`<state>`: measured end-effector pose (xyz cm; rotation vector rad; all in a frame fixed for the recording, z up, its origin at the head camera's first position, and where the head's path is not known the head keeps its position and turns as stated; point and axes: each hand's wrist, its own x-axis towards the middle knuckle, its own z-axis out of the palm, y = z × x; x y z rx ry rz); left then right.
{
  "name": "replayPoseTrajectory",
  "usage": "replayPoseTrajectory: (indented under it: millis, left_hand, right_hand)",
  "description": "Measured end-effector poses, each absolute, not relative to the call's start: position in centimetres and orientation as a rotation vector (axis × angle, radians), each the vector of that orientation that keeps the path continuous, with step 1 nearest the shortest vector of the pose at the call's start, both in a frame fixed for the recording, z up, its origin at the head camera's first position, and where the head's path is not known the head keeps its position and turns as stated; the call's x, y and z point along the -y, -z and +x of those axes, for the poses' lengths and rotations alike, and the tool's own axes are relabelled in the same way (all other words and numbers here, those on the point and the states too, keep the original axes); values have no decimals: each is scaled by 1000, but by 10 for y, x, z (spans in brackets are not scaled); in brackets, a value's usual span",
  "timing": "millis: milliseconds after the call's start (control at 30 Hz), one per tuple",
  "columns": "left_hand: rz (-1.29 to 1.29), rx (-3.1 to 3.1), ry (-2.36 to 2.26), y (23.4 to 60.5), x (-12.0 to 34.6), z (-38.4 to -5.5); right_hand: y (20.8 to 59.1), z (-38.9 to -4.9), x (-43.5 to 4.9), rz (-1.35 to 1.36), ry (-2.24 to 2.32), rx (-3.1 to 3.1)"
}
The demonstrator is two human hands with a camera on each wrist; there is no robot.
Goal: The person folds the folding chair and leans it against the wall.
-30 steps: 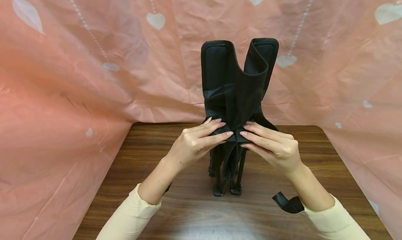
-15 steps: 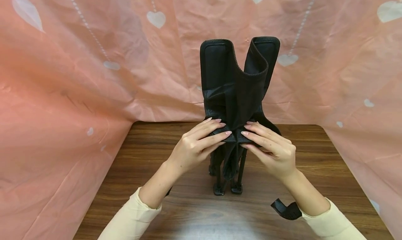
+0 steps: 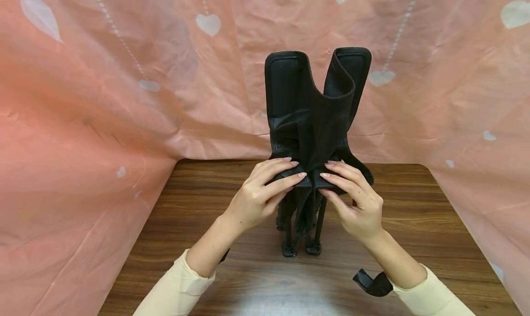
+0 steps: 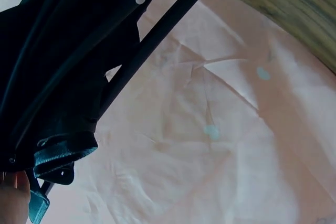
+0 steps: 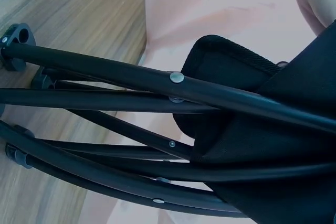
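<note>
A black folding chair stands partly folded in the head view, its fabric back bent into a V at the top. My left hand grips the front left corner of the seat, fingers over the cloth and thumb beneath. On the other side my right hand grips the front right corner the same way, its fingertips close to the left ones. Between them the seat cloth sags in a fold. Crossed black tube legs with rivets fill the right wrist view. In the left wrist view, dark tubes run past the cloth.
The chair's feet stand on a brown wood-grain table. A pink curtain with white hearts hangs behind and on both sides. A black strap sticks out beside the right wrist.
My right wrist and forearm have swung slightly inward to the left, while the fingers keep their grip. The left hand and the chair have barely moved.
</note>
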<state>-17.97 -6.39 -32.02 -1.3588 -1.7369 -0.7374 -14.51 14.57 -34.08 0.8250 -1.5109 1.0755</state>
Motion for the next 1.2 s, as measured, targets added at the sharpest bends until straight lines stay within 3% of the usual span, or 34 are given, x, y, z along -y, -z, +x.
replayPoseTrajectory:
  millis: [700,1033,1200]
  left_hand:
    - [-1317,1777,742,325,68,-175]
    - [-1180,1883,1023,347,95,-183]
    - [-1055,2005,1122,374,114,-195]
  right_hand:
    - [333,-142,-161,877,-865,1559]
    - [344,-137,-178,505,-960,1458]
    - [368,-137,-199,327,-1211,1431]
